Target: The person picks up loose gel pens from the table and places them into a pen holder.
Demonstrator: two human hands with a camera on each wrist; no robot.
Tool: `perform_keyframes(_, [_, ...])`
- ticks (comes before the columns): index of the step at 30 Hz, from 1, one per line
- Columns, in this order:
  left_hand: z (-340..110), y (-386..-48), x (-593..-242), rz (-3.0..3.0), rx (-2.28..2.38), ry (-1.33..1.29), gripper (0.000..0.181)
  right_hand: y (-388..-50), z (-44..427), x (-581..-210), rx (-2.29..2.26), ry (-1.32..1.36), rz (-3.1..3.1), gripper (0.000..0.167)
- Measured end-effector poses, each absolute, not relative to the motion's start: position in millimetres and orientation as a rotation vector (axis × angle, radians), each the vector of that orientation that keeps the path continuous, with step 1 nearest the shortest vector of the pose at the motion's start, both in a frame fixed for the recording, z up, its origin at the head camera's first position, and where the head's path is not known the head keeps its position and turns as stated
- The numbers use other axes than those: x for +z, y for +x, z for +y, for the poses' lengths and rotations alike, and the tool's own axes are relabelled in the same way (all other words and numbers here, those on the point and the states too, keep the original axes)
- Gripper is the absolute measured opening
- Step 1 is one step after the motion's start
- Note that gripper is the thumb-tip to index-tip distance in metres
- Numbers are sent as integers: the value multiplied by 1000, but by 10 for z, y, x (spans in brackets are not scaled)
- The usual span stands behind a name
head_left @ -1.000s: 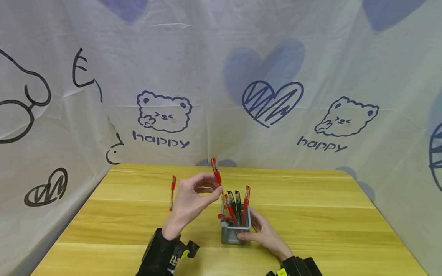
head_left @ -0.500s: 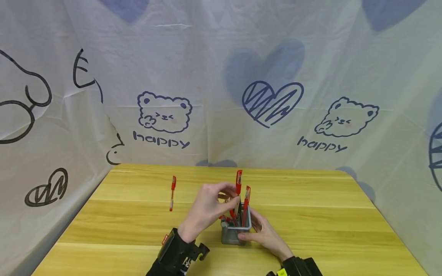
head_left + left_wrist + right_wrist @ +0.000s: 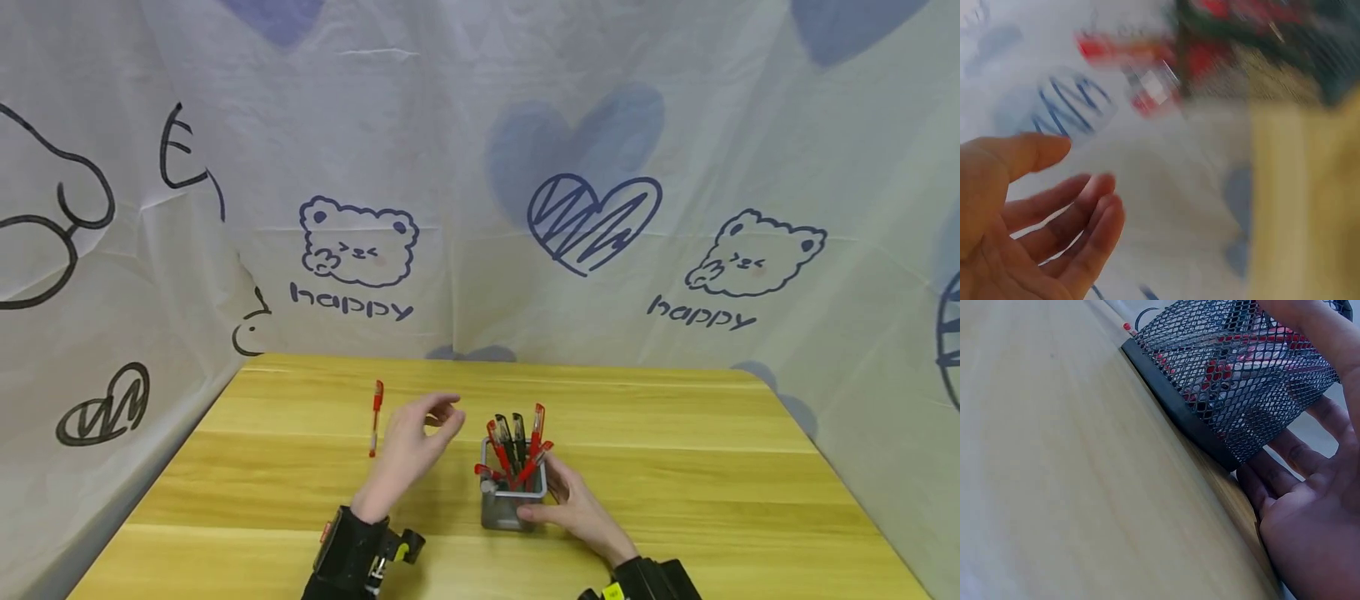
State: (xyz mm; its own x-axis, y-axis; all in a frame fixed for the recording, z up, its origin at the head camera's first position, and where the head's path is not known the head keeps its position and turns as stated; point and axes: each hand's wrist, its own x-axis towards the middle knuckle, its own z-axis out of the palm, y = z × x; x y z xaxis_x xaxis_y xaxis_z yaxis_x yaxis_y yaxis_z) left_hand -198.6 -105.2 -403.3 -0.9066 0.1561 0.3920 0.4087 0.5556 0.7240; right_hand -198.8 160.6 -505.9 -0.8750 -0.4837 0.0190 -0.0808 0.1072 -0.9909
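Note:
A dark mesh pen holder (image 3: 501, 512) stands on the wooden table, with several red pens (image 3: 537, 423) and black pens (image 3: 519, 440) upright or leaning in it. My right hand (image 3: 576, 507) grips its right side, thumb in front and fingers behind; the right wrist view shows that hand (image 3: 1319, 512) around the mesh wall (image 3: 1266, 419). Left of the holder, my left hand (image 3: 411, 443) is in the air, holding nothing. Its thumb and fingers are apart and loosely bent in the left wrist view, where the pens are blurred. Beyond this hand lies a red pen (image 3: 376, 419) on the table.
The wooden table (image 3: 712, 467) reaches back to a pale cloth (image 3: 480, 250) printed with hearts and bears. More cloth hangs at the left and right sides. Black wrist straps (image 3: 348, 554) are on both wrists.
My left hand carried a red pen rightward to the holder and let it go inside, where it now leans right. The hand then moved back left. My right hand stayed on the holder.

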Motion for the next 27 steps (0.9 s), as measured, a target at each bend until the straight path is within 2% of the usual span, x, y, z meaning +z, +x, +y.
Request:
perform_keyframes(5, [-1457,-2115,-4394,-2606,-1211,-219,41,-1991,1606,-5052,-1822,-547,2078,91])
perform_keyframes(10, [-1713,-2166,-4605,-2795,-1098,-108,53,-1992,1613,-5059,-1819,-548,2085,90])
perform_keyframes(27, [-1810,-2206,-4743,-2990,-1079,-92,58,-1991,1617,-5069,-1842,-566,2065,91])
